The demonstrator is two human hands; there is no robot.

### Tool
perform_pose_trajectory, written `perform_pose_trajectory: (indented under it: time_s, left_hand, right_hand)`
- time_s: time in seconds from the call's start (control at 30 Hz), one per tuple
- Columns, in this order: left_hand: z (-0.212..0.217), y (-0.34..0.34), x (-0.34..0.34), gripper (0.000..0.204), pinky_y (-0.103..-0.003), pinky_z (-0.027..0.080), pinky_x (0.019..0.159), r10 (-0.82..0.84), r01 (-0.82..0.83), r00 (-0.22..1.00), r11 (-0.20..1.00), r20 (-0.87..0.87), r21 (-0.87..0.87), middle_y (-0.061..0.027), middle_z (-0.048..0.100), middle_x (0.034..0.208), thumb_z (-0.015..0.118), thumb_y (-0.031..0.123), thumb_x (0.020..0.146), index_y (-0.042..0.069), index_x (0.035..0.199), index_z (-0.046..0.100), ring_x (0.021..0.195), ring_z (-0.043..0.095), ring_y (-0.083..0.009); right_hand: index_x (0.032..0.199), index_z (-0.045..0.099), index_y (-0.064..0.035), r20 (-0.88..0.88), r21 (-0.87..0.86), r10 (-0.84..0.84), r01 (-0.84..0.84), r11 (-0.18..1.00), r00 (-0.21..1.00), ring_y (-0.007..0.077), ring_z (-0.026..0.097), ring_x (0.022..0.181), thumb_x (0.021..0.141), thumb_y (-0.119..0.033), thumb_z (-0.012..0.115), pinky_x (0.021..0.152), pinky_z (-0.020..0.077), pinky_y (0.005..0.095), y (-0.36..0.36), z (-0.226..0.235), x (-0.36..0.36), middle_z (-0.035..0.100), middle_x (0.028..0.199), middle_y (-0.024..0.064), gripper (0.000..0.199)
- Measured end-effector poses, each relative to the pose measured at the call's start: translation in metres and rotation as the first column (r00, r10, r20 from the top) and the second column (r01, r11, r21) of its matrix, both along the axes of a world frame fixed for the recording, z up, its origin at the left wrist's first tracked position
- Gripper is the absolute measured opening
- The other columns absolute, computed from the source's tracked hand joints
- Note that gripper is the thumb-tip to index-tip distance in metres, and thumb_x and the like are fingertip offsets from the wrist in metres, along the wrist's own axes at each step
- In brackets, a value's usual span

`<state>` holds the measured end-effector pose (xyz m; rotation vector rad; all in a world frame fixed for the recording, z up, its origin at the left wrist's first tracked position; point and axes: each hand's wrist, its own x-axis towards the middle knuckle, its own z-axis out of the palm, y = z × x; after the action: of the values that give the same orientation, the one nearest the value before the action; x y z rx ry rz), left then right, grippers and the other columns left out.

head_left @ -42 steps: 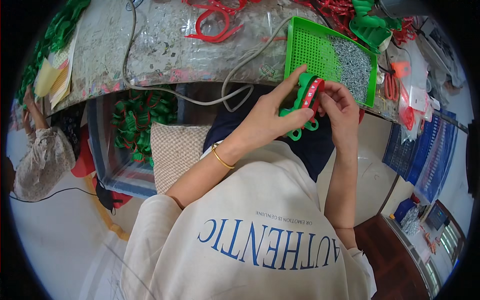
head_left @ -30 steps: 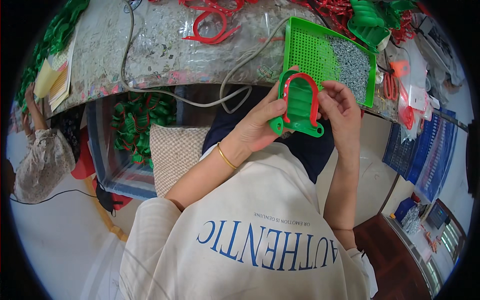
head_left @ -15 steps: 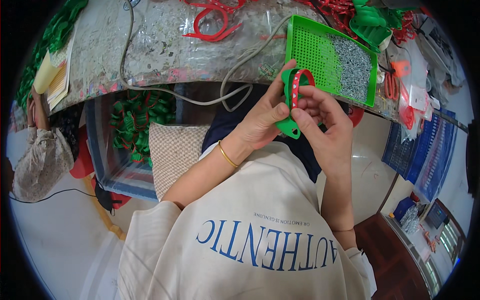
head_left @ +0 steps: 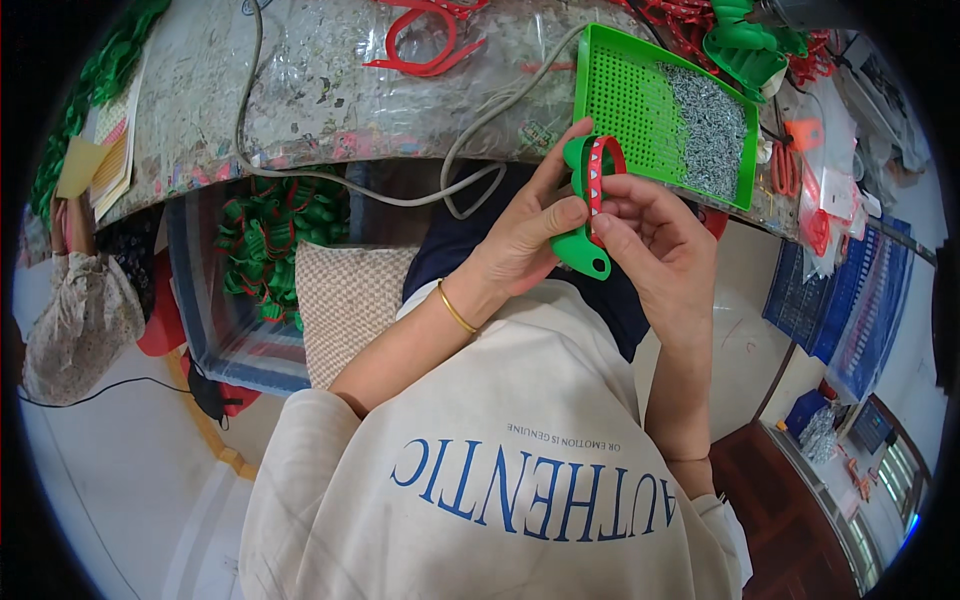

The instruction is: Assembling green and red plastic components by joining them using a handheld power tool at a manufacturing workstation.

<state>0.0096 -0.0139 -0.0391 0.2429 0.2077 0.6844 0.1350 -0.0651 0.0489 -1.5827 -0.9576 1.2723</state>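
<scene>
Just below the cluttered bench [head_left: 300,90] edge, the left hand [head_left: 525,240] and right hand [head_left: 655,240] both pinch the green clip [head_left: 583,225], its long axis upright between them

The two hands meet in front of the table edge [head_left: 330,140], the left hand [head_left: 525,235] just left of the right hand [head_left: 655,245], with a curved plastic piece [head_left: 585,215] between them. Behind them a perforated tray [head_left: 630,100] lies on the table, with small metal parts [head_left: 710,130] in its right half. A cable [head_left: 300,170] runs to the left. Under the table, at the left, stands a bin [head_left: 215,330] with plastic pieces [head_left: 270,245] in it.
</scene>
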Motion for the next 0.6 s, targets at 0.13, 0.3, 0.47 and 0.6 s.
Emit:
perform_pose_trajectory:
  time_s: [0.13,0.3,0.47,0.6]
  left_hand:
    - [0.0011,0.0012,-0.0001,0.087,-0.033,0.039,0.101,0.002,-0.002,1.000,1.000,0.006,-0.023,-0.0048,0.041,0.138,0.074,0.022,0.081,0.019,0.149,0.019,0.120,0.045,-0.0175]
    - [-0.0024,0.0024,0.0005,0.089,-0.033,0.038,0.102,0.006,-0.006,1.000,1.000,-0.011,0.000,-0.0048,0.040,0.139,0.074,0.023,0.080,0.019,0.149,0.019,0.122,0.044,-0.0177]
    - [-0.0030,0.0032,0.0008,0.093,-0.033,0.037,0.103,0.007,-0.006,0.999,0.999,-0.039,0.032,-0.0064,0.040,0.139,0.077,0.028,0.077,0.019,0.149,0.019,0.122,0.044,-0.0184]
    - [-0.0029,0.0037,0.0003,0.095,-0.033,0.037,0.103,0.015,-0.011,0.997,0.999,-0.079,0.046,-0.0067,0.042,0.138,0.078,0.029,0.075,0.019,0.149,0.020,0.121,0.044,-0.0188]
  right_hand:
    - [0.117,0.056,0.0049,-0.018,-0.005,-0.006,0.006,1.000,1.000,0.0117,0.061,0.090,0.086,0.002,0.062,0.080,0.0496,0.0241,-0.0011,-0.0014,0.0019,0.063,0.101,0.0084,0.031]
    - [0.117,0.056,0.0050,-0.032,-0.001,0.004,-0.004,1.000,0.999,0.0125,0.061,0.091,0.086,0.003,0.062,0.081,0.0499,0.0243,0.0006,-0.0042,0.0028,0.063,0.102,0.0094,0.032]
    - [0.116,0.056,0.0049,-0.039,-0.029,-0.006,0.005,1.000,0.999,0.0124,0.061,0.090,0.085,0.002,0.063,0.081,0.0499,0.0242,0.0016,-0.0027,0.0032,0.063,0.101,0.0093,0.032]
    - [0.116,0.056,0.0046,-0.028,-0.034,0.015,-0.016,0.999,0.999,0.0120,0.060,0.090,0.085,0.001,0.065,0.081,0.0499,0.0241,0.0023,-0.0031,0.0045,0.063,0.101,0.0085,0.033]
